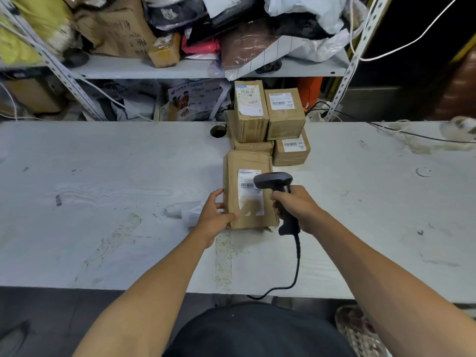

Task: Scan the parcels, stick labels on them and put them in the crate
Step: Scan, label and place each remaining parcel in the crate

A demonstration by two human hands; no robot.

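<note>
Black and corded, a scanner (pixel 280 194) is sitting gripped in the right hand (pixel 298 207), its head hanging over the label (pixel 251 191) of a brown parcel (pixel 248 191). The parcel is lying flat on the white worktop (pixel 103 202), and the left hand (pixel 215 215) is holding its near-left edge, thumb on top. Just beyond, four more parcels (pixel 269 122) are standing stacked against the worktop's far edge. Behind them a shelf (pixel 180 69) is carrying bags and boxes.
</note>
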